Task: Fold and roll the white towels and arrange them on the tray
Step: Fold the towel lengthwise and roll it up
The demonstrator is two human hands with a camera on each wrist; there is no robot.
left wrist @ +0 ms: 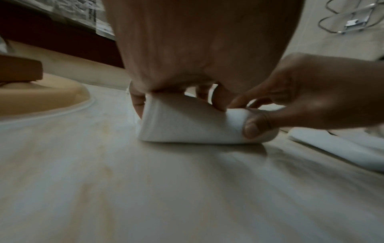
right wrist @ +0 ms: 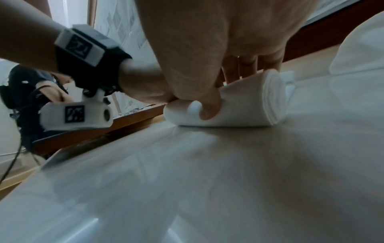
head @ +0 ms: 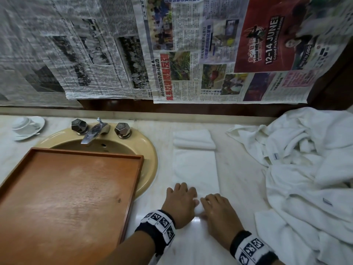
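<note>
Both hands sit nearest, at the near end of the long folded strip of white towel point(head: 196, 169) that lies flat on the pale marble desk point(head: 238, 169). That near end is already turned over into a short, tight roll. The left hand point(head: 181, 203) has its fingers curled over the top of the roll and its thumb tucked under the near side, so its grip is closed round the roll; the left wrist view shows this plainly. The right hand point(head: 219, 213) does the same on the roll's right half, thumb point(right wrist: 207, 108) pressed into the cloth from the near side and fingers draped over the far side. Two hands side by side probably keep the roll even across its width, so neither end runs ahead and cones.

Left of the towel strip, the flat rectangular brown wooden tray point(head: 76, 188) rests partly over the beige oval basin point(head: 149, 150), close enough for a short carry; no towel lies on it yet.

Beyond the strip's far end, touching or almost so, sits a small folded white towel point(head: 193, 139), seemingly waiting its turn. Right of the strip lies a heap of loose white towelling point(head: 305, 159).

Farthest, behind the basin, newspaper sheets point(head: 172, 44) hang over the wall.
</note>
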